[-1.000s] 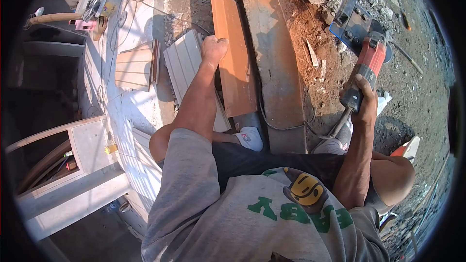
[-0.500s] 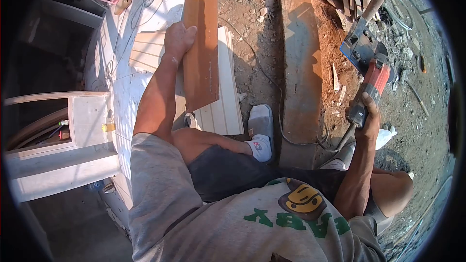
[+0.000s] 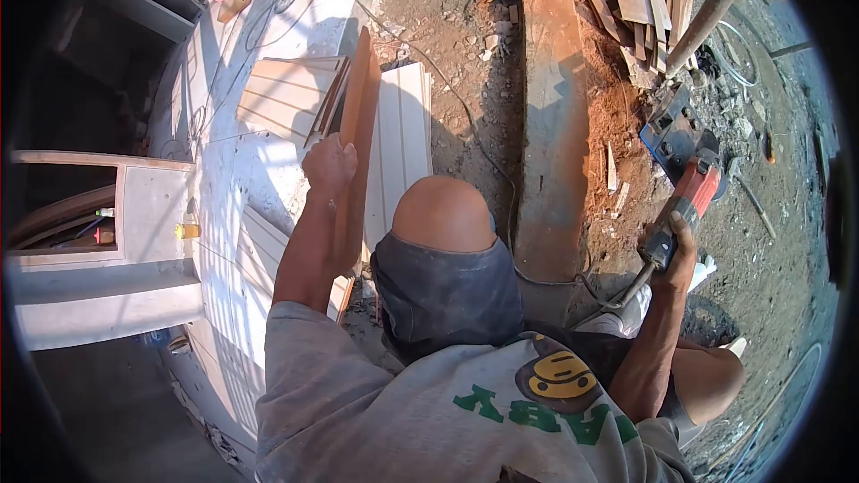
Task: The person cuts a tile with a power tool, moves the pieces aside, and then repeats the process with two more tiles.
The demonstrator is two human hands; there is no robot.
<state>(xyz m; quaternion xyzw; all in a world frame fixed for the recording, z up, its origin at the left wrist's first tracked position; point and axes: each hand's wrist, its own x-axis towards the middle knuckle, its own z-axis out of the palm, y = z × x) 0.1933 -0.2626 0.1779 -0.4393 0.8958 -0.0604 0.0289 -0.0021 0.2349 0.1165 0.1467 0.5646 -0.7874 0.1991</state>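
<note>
Left arm reaches forward from your side, elbow nearly straight; left hand [image 3: 329,165] is back-up at the near part of the brown board [image 3: 360,107], fingers clamped on its edge. Right arm is bent on your right, right hand [image 3: 676,255] wrapped round the grinder [image 3: 691,197], fingers closed on the dark body, thumb side toward the red head. Board is long, flat, orange-brown, tipped up nearly edge-on to you, left of your raised knee [image 3: 443,215]; can't tell if its lower end touches anything. Grinder points forward and right, head by a blue-edged metal piece [image 3: 669,134]; disc partly hidden. Pale grooved panels [image 3: 398,139] lie right of the board, a second grooved stack [image 3: 288,97] left of it on the white slab [image 3: 219,116]. Rust-stained beam [image 3: 548,134] runs forward between your hands, a dark cable [image 3: 474,125] along its left side. Ground is dirt and rubble: wood-like scraps [image 3: 637,4] far right under a slanting pole [image 3: 713,11], hammer [image 3: 754,199] right of the grinder. Dark openings with pale frames sit far left, a yellow item [image 3: 188,231] on a ledge there. Hard sun, strong shadows.
</note>
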